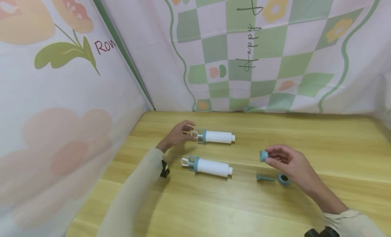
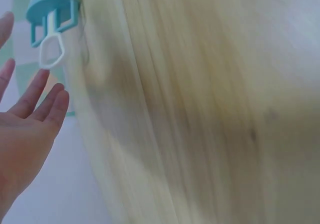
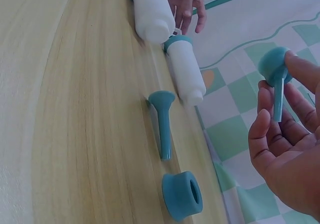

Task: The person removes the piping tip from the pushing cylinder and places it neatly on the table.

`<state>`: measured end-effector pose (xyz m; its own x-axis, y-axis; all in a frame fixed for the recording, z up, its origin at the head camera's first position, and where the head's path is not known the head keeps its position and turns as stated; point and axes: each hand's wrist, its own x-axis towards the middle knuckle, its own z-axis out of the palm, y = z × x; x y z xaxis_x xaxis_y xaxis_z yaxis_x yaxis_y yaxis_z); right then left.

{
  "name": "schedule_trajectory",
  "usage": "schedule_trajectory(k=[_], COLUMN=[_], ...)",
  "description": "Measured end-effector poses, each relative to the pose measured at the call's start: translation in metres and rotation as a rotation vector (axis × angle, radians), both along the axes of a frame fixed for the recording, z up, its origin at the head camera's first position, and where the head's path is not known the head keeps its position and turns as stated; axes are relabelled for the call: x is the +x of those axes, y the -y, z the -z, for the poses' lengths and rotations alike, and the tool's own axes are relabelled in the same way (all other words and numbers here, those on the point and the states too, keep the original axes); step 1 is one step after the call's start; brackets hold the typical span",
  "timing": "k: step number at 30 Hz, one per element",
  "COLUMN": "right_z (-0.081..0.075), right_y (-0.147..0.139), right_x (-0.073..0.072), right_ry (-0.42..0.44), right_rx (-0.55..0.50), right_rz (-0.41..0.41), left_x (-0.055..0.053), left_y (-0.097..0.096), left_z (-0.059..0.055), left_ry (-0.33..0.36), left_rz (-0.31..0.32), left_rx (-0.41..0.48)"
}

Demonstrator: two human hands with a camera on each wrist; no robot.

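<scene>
My right hand (image 1: 290, 162) pinches a teal funnel-like piece (image 3: 274, 66) between thumb and fingers, its wide end facing left and a narrow stem showing in the right wrist view. My left hand (image 1: 180, 133) has its fingers spread right by the white loop handle (image 2: 51, 51) of the far white cylinder (image 1: 218, 137), which lies on its side with a teal frame at the handle end. A second, similar white cylinder (image 1: 212, 167) lies nearer. Below my right hand are a loose teal funnel-like piece (image 3: 163, 124) and a short teal ring-shaped piece (image 3: 181, 196) with a dark opening.
Everything lies on a light wooden table (image 1: 213, 206). A white cloth with green checks (image 1: 241, 53) hangs behind the far edge, and a flower-print cloth (image 1: 61, 94) hangs on the left.
</scene>
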<state>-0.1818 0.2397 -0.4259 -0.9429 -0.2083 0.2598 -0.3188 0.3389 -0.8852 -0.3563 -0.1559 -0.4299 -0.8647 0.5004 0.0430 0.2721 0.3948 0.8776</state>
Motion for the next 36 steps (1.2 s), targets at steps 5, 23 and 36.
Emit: schedule_trajectory(k=[5,23,36], right_z=[-0.002,-0.010,-0.015], right_y=[0.004,0.016,0.018], right_x=[0.001,0.011,0.020], right_ry=[0.007,-0.018,-0.019], right_rx=[0.007,-0.062,-0.037], right_rz=[0.008,0.029,0.041], left_x=[0.010,0.061,0.089], left_y=[0.019,0.020,-0.004], left_z=[-0.004,-0.008,-0.017], left_ry=[0.000,-0.163,-0.183], left_rz=[-0.048,-0.173,-0.101], left_rx=[0.011,0.054,0.151])
